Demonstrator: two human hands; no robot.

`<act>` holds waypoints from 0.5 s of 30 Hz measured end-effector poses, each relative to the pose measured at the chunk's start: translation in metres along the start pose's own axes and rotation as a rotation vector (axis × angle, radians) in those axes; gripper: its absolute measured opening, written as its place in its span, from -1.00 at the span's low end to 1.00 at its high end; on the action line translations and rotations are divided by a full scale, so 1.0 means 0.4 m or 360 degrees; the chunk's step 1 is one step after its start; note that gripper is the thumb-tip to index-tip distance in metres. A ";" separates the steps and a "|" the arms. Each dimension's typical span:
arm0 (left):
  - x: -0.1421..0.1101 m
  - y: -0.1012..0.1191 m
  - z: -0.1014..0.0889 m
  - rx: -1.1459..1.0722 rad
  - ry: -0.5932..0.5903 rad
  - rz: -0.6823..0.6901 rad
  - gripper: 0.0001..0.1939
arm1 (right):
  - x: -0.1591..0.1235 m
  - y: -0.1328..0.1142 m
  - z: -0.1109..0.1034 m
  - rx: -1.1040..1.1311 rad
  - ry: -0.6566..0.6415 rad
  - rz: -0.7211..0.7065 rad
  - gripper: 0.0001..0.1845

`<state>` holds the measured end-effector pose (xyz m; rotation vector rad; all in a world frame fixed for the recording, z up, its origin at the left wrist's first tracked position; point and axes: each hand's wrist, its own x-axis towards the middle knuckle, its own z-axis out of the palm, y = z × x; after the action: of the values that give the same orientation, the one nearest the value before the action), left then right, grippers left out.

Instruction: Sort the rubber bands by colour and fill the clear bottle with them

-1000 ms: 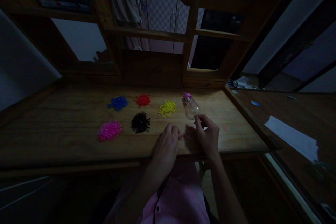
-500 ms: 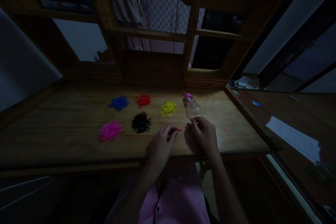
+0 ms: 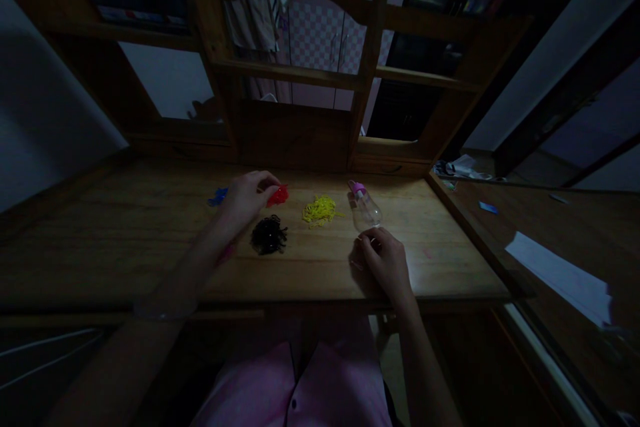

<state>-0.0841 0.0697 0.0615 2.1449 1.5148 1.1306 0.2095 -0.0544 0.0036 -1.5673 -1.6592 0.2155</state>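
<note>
My left hand (image 3: 253, 195) reaches over the table to a small pile of thin red pieces (image 3: 278, 196). Its thumb and fingers are pinched together at the pile's left side. What lies between the fingertips is mostly hidden. My right hand (image 3: 386, 259) rests low on the table, thumb and fingers closed around something small and pale that I cannot make out. Just beyond it lies a clear bulb-shaped bottle (image 3: 367, 211) with a pink cap (image 3: 358, 189) and a loop on top. A pile of thin yellow pieces (image 3: 320, 211) lies between the hands.
Black looped pieces (image 3: 269, 235) lie in a pile near my left forearm. That arm partly covers blue pieces (image 3: 217, 197) and pink pieces (image 3: 227, 252). A wooden shelf unit (image 3: 295, 137) rises at the table's back. White papers (image 3: 560, 273) lie on a brown surface at right.
My left hand has moved left and away from me, from near the right hand to the red pile. A small red piece showed at its fingertips before. My right hand has barely moved.
</note>
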 end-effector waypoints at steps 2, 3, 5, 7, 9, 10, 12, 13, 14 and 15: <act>0.037 -0.049 0.000 0.0063 -0.0068 0.0015 -0.84 | 0.000 0.002 0.001 0.0010 0.0006 -0.0006 -0.79; 0.045 -0.064 0.004 0.0090 -0.0079 0.0033 -0.83 | 0.000 0.003 0.002 0.0014 0.0009 -0.0004 -0.78; 0.040 -0.074 0.017 0.0152 -0.0051 0.0083 -0.82 | 0.001 0.004 0.003 0.0023 0.0009 0.0005 -0.78; 0.015 -0.054 0.029 0.0205 0.0008 0.0144 -0.82 | 0.003 0.004 0.002 0.0033 0.0005 0.0025 -0.78; -0.026 -0.006 0.035 0.0184 0.0021 0.0193 -0.81 | 0.002 0.003 -0.002 0.0054 -0.0007 0.0042 -0.79; -0.050 0.025 0.038 0.0127 -0.0008 0.0214 -0.80 | 0.001 0.002 -0.007 0.0067 -0.0028 0.0041 -0.80; -0.104 0.092 0.042 -0.0070 -0.0123 0.0210 -0.77 | -0.003 0.002 -0.021 0.0110 -0.0125 0.0008 -0.83; -0.131 0.123 0.045 -0.0181 -0.0188 0.0187 -0.76 | -0.005 0.003 -0.029 0.0138 -0.0192 -0.0015 -0.84; -0.158 0.149 0.050 -0.0265 -0.0245 0.0166 -0.75 | -0.007 0.005 -0.037 0.0165 -0.0262 -0.0039 -0.85; -0.184 0.170 0.056 -0.0317 -0.0286 0.0149 -0.75 | -0.008 0.007 -0.045 0.0184 -0.0316 -0.0056 -0.85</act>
<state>-0.0326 -0.0191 0.0570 2.1353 1.1845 1.0384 0.2230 -0.0640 0.0123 -1.4673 -1.7912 0.4531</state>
